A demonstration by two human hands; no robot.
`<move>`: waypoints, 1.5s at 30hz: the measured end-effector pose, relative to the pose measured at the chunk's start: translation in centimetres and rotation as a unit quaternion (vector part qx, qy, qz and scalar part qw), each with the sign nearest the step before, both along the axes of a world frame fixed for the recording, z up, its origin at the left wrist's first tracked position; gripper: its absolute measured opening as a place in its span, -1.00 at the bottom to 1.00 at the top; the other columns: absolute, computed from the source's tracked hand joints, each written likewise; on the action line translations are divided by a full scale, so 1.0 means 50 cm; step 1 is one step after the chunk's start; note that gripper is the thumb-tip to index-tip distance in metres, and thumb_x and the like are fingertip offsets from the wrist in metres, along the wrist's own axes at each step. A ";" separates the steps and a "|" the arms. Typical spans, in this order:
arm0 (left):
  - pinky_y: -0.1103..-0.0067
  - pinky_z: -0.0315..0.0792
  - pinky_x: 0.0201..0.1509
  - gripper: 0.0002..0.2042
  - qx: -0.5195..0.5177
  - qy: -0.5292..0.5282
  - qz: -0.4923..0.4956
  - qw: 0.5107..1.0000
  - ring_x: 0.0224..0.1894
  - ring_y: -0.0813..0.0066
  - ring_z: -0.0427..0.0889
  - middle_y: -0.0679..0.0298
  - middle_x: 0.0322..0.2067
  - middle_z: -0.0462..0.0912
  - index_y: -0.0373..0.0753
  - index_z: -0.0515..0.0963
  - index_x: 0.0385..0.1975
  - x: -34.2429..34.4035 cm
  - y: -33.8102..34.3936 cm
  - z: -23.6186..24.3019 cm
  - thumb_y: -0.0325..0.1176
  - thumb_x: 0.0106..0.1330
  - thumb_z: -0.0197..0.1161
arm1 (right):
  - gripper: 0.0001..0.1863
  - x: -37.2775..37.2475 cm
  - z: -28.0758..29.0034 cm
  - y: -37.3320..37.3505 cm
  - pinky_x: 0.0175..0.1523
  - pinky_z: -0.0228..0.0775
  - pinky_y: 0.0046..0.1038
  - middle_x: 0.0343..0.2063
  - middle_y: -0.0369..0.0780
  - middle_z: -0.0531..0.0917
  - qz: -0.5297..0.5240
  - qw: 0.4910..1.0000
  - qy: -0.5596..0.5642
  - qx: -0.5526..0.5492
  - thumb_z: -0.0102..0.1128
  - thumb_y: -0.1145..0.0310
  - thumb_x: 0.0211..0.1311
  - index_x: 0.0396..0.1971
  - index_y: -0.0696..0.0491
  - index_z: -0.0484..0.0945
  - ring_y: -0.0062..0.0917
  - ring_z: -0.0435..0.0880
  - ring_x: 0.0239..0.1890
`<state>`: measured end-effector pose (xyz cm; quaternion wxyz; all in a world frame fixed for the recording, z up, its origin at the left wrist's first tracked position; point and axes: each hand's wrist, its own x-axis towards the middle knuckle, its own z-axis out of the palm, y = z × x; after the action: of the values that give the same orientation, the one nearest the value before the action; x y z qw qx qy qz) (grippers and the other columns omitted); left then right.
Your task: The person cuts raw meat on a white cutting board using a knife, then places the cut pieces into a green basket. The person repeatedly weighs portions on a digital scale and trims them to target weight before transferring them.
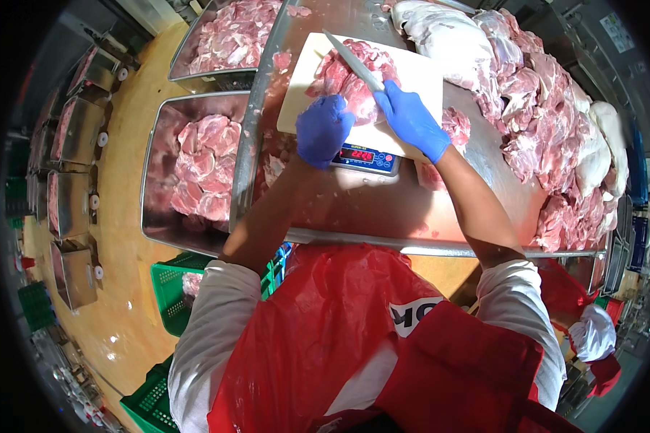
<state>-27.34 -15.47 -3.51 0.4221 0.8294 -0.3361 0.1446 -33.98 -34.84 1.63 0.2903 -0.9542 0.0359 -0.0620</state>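
A knife (pixel 356 63) is in my right hand (pixel 414 119), its long blade slanting up and to the left over a piece of raw meat (pixel 361 97). My left hand (pixel 323 132), in a blue glove like the right, is closed at the near left edge of that meat. Whatever its fingers grip is hidden; the meat lies right against them. Beneath the meat is a white cutting board (pixel 301 81). The board sits over a blue digital scale (pixel 366 159) with a lit red display.
Large cuts of raw meat (pixel 538 108) are heaped along the right of the metal table (pixel 383 209). Metal bins (pixel 152 162) of meat stand left of it. Green crates (pixel 170 289) are below at left. Another person (pixel 592 339) is at the lower right.
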 end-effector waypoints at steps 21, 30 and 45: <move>0.26 0.50 -0.23 -0.85 -0.035 -0.018 -0.005 0.999 -0.32 0.07 0.62 0.16 -0.39 0.61 -0.18 0.54 -0.33 0.024 0.039 -0.020 -0.29 0.18 0.28 | -0.73 -0.008 0.031 0.056 -0.23 0.43 0.06 -0.47 0.12 0.64 0.038 0.994 0.045 -0.092 -0.07 0.22 0.50 -0.10 0.14 0.38 0.11 0.64 -0.36; 0.42 0.49 -0.34 -0.87 -0.089 0.006 -0.007 0.996 -0.43 0.22 0.63 0.19 -0.43 0.62 -0.20 0.58 -0.39 -0.004 0.097 -0.094 -0.41 0.10 0.36 | -0.76 -0.261 -0.026 -0.141 -0.38 0.48 -0.02 -0.40 0.03 0.62 0.052 0.931 0.167 -0.321 0.07 0.40 0.34 -0.04 0.05 0.35 0.01 0.67 -0.41; 0.40 0.46 -0.40 -0.84 -0.067 0.038 -0.082 0.994 -0.49 0.26 0.57 0.24 -0.49 0.55 -0.18 0.56 -0.39 0.002 0.136 -0.059 -0.41 0.05 0.38 | -0.79 -0.080 -0.066 0.032 -0.27 0.59 -0.11 -0.38 0.01 0.66 0.085 0.968 0.040 -0.234 -0.04 0.52 0.31 -0.07 0.15 0.37 -0.06 0.72 -0.33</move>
<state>-27.22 -8.67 -6.46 0.4994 0.7743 -0.3758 0.0997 -37.97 -33.22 -1.67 0.0612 -0.9969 -0.0491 -0.0059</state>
